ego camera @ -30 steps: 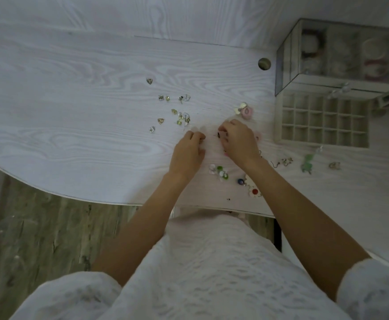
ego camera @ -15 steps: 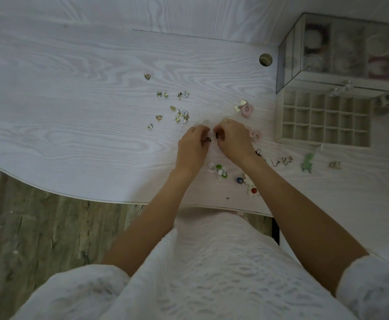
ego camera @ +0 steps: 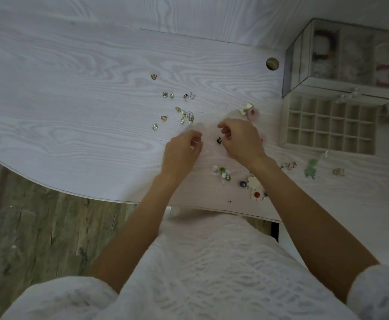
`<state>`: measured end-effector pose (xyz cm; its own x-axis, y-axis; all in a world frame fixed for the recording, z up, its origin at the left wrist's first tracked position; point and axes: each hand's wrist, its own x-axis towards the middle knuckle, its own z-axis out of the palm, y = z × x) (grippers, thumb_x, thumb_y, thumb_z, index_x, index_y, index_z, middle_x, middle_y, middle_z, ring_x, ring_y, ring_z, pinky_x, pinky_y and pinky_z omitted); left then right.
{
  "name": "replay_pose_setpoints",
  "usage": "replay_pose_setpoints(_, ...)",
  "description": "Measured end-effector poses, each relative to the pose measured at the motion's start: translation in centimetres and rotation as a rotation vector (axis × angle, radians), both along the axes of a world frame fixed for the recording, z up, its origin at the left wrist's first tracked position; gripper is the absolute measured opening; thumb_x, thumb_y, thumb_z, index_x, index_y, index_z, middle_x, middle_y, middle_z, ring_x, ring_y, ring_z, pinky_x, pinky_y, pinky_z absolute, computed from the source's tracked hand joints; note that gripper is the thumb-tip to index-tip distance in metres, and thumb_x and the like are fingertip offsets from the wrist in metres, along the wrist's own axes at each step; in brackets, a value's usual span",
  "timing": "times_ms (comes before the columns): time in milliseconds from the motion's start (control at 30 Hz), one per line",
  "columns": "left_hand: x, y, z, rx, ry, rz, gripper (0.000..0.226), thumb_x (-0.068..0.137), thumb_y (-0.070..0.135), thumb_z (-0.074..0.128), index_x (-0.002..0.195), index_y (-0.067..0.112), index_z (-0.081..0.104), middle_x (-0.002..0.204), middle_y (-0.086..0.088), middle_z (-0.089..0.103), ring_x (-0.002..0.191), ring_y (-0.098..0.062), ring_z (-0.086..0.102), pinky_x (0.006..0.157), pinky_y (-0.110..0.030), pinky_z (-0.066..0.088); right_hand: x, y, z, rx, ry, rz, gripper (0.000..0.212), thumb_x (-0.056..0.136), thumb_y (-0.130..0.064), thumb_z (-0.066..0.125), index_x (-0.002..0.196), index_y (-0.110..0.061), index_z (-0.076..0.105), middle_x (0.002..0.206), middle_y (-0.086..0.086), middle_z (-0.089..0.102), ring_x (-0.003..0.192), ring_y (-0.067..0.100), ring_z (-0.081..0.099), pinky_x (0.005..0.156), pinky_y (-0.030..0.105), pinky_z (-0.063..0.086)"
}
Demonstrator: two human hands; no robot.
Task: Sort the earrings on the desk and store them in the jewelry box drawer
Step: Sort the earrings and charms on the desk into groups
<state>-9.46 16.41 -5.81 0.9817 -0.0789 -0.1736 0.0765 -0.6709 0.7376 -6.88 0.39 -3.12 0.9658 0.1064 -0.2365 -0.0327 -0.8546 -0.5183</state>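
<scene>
Head view, containers first. A clear-walled jewelry box point(ego camera: 341, 58) is standing at the far right of the white wood-grain counter point(ego camera: 73, 100). Its top compartments are holding blurred pieces: a dark ring-shaped item, pale rounded items, something pink; nothing finer can be told. Its drawer point(ego camera: 327, 125) is lying pulled out in front of the box, showing a grid of small square cells; every cell in sight is showing only its pale lining.

Loose earrings on the counter:
- gold and clear studs point(ego camera: 184, 115) are lying scattered left of centre, with one gold heart stud point(ego camera: 153, 76) sitting apart, farther back;
- a pink round earring point(ego camera: 253, 113) is lying just left of the drawer, touching a pale gold piece;
- green and white bead earrings point(ego camera: 221, 173) are lying near the counter's front edge;
- a white flower earring with a red centre point(ego camera: 257, 192) is lying by the right forearm, a blue bead beside it;
- a green dangling earring point(ego camera: 311, 168) and small metal pieces are lying in front of the drawer.

Hands, mid-counter, close together but apart:
- the left hand point(ego camera: 182, 151) is hovering with fingers curled inward, thumb meeting fingertips; whether anything is between them cannot be told;
- the right hand point(ego camera: 242, 139) is curling its fingers, with a small dark earring point(ego camera: 219, 140) sitting at its fingertips, seemingly pinched.
</scene>
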Motion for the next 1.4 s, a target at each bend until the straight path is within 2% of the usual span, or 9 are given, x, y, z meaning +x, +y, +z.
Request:
replay_pose_setpoints(100,0.0,3.9,0.6,0.111,-0.093,0.024,0.018,0.090,0.027,0.057,0.104,0.019,0.066,0.092,0.002,0.072,0.083,-0.014,0.065,0.073,-0.029,0.051,1.5,0.4,0.3,-0.001,-0.018,0.090,0.031,0.086,-0.005,0.052,0.115,-0.008,0.063,0.109,0.008,0.065,0.099,0.021,0.059,0.083,0.030,0.046)
replay_pose_setpoints(233,1.5,6.6,0.6,0.178,-0.171,0.086,0.017,0.087,0.025,0.060,0.102,0.020,0.067,0.092,0.003,0.072,0.089,-0.018,0.062,0.071,-0.027,0.045,5.3,2.1,-0.4,-0.024,-0.060,0.133,0.032,0.088,-0.005,0.051,0.117,-0.012,0.062,0.117,0.007,0.063,0.111,0.023,0.053,0.087,0.027,0.038)
replay_pose_setpoints(367,3.8,4.9,0.2,0.249,-0.289,-0.104,0.022,0.083,0.017,0.063,0.104,0.014,0.067,0.099,-0.003,0.070,0.096,-0.027,0.058,0.080,-0.033,0.046,9.2,4.5,-1.4,-0.047,-0.079,0.166,0.040,0.088,-0.001,0.048,0.126,-0.011,0.055,0.129,0.008,0.057,0.122,0.025,0.045,0.096,0.029,0.036)
replay_pose_setpoints(500,6.3,3.2,-0.5,0.295,-0.286,-0.202,0.030,0.079,0.005,0.061,0.106,0.011,0.068,0.104,-0.009,0.069,0.097,-0.033,0.057,0.082,-0.040,0.048,10.5,5.5,-2.1,-0.067,-0.045,0.243,0.030,0.086,-0.006,0.055,0.116,-0.007,0.061,0.120,0.013,0.058,0.111,0.028,0.052,0.091,0.033,0.041)
replay_pose_setpoints(600,7.5,2.9,-0.9,0.356,-0.235,-0.220,0.026,0.084,0.011,0.057,0.107,0.017,0.069,0.107,-0.006,0.069,0.101,-0.030,0.055,0.083,-0.041,0.046,10.2,5.5,-2.6,-0.065,-0.048,0.169,0.018,0.087,-0.010,0.057,0.102,-0.005,0.065,0.109,0.014,0.059,0.100,0.028,0.057,0.086,0.035,0.045)
replay_pose_setpoints(833,9.1,2.9,-0.9,0.458,-0.190,-0.265,0.022,0.089,0.023,0.052,0.102,0.020,0.069,0.105,-0.005,0.067,0.102,-0.028,0.053,0.084,-0.035,0.038,8.3,4.4,-2.4,-0.131,-0.043,0.159,0.009,0.085,-0.012,0.060,0.092,-0.007,0.062,0.103,0.011,0.059,0.093,0.028,0.056,0.074,0.035,0.043)
replay_pose_setpoints(1033,9.7,2.4,-0.3,0.516,-0.142,-0.279,0.017,0.087,0.021,0.053,0.097,0.016,0.067,0.101,-0.007,0.066,0.099,-0.029,0.055,0.081,-0.036,0.040,3.3,1.7,-0.9,0.056,-0.074,0.020,0.005,0.085,-0.012,0.062,0.088,-0.008,0.062,0.088,0.005,0.061,0.079,0.017,0.050,0.068,0.026,0.035)
replay_pose_setpoints(1233,10.1,2.0,-0.1,0.500,-0.040,-0.285,0.013,0.084,0.022,0.062,0.093,0.013,0.064,0.098,-0.009,0.065,0.099,-0.029,0.053,0.080,-0.034,0.037,-2.2,-2.0,1.0,0.163,-0.098,-0.163,0.006,0.083,-0.012,0.065,0.081,-0.013,0.060,0.080,0.000,0.063,0.071,0.015,0.052,0.068,0.026,0.040)
replay_pose_setpoints(1400,8.6,2.2,0.9,0.393,-0.269,-0.198,0.009,0.085,0.022,0.060,0.088,0.014,0.064,0.086,-0.004,0.069,0.086,-0.024,0.058,0.075,-0.030,0.035,-4.7,-3.8,1.6,0.152,-0.132,-0.187,0.005,0.083,-0.012,0.065,0.083,-0.011,0.060,0.081,0.002,0.063,0.073,0.018,0.054,0.069,0.030,0.043)
